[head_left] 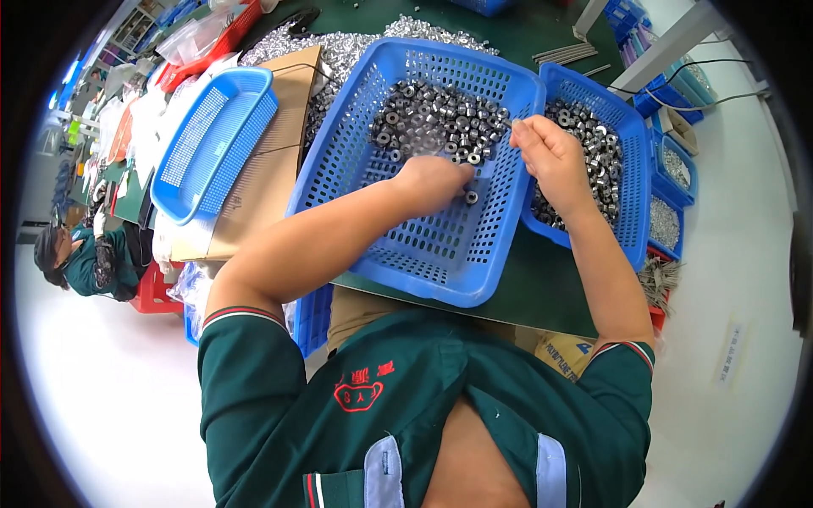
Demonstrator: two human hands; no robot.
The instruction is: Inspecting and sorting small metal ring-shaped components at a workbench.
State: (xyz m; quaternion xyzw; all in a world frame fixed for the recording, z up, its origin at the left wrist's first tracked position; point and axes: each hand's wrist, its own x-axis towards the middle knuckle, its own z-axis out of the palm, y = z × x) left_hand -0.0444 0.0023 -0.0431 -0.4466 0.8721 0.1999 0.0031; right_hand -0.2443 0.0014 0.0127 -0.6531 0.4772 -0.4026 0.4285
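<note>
In front of me a large blue perforated basket [334, 190] stands tilted, with many small metal rings [474, 114] gathered toward its far side. My left hand [434, 184] reaches down into it, beside a few loose rings on the basket floor. Its fingers are curled and smeared by motion, so what they hold does not show. Above the basket's right rim, my right hand [555, 161] is closed in a pinch. A small dark tip shows at its fingertips, too small to name.
On the right a second blue basket [631, 216] holds more metal parts. Shiny small pieces [339, 55] pile up behind; thin metal rods [566, 55] lie far right. An empty light-blue basket [199, 207] rests on cardboard [254, 199] at left. A co-worker [85, 254] sits far left.
</note>
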